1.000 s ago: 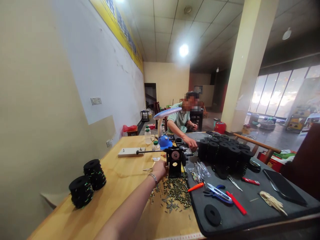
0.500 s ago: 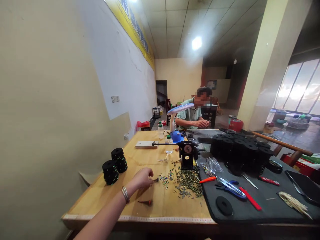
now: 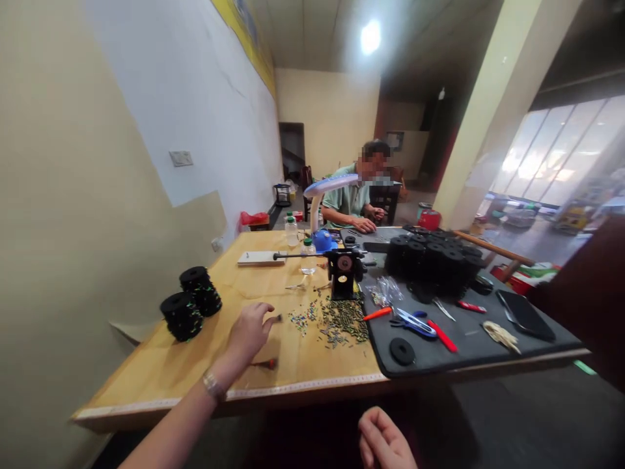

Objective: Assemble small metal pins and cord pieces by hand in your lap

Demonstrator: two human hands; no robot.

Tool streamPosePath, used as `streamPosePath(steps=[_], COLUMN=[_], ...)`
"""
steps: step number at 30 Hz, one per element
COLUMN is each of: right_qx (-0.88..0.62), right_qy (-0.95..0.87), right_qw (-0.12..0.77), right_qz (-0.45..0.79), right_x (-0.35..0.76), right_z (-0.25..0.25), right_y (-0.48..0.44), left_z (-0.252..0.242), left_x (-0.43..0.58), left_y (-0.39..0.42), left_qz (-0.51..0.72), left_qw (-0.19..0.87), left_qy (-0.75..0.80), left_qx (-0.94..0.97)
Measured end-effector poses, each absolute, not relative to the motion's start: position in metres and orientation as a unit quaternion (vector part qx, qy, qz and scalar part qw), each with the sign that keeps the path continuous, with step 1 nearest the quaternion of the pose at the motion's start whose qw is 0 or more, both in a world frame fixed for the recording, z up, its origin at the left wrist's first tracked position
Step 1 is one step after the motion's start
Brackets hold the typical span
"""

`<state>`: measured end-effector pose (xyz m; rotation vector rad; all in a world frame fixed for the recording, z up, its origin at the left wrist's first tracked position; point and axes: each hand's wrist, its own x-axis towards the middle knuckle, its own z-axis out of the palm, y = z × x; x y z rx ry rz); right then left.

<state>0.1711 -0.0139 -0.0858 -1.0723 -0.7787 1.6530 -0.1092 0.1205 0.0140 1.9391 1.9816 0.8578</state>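
Observation:
My left hand [image 3: 249,332] is over the wooden table with its fingers bent. A small dark-tipped piece [image 3: 279,318] shows at its thumb and fingertips; the rest of it is hidden. Nearer me lies a thin dark piece with an orange-red end [image 3: 270,364]. Small coloured beads [image 3: 301,319] and a pile of dark, yellowish small metal-like parts [image 3: 344,319] spread to the right of this hand. My right hand [image 3: 383,440] hangs in front of the table edge with its fingers curled together. What it holds, if anything, cannot be seen.
Black spools [image 3: 181,316] stand at left; more spools [image 3: 434,260] crowd the dark mat. A black winding device [image 3: 342,273] stands behind the parts. Pliers [image 3: 414,324], a red-handled tool [image 3: 442,336] and a black ring [image 3: 402,351] lie right. A person [image 3: 349,202] sits opposite.
The view has tilted down and turned right. My right hand has come into sight at the bottom. My left hand stays by the dark-tipped piece. The person opposite has lowered a hand to the mat.

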Motion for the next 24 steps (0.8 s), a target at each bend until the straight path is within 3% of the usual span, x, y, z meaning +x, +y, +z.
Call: streamPosePath(steps=[2,5,9,24], right_qx=[-0.431,-0.410,-0.419,-0.482], right_qy=[-0.292,-0.281,-0.302,-0.494], right_qw=[0.495,0.523,0.517,0.536], right_qz=[0.695,0.693,0.682,0.486], right_x=[0.166,0.160,0.159,0.161], right_z=[-0.076,-0.067,-0.067,-0.073], right_y=[-0.017,-0.020,-0.024,-0.027], left_z=[0.016,0.009,-0.015,-0.043], left_x=[-0.087,-0.043,0.009,0.040], left_y=[0.096,0.050,0.006,-0.002], left_qz=[0.323,0.422,0.392,0.422], left_qw=[0.158,0.405,0.620,0.710], left_qy=[0.639,0.531,0.480,0.440], left_qx=[0.680,0.613,0.481,0.352])
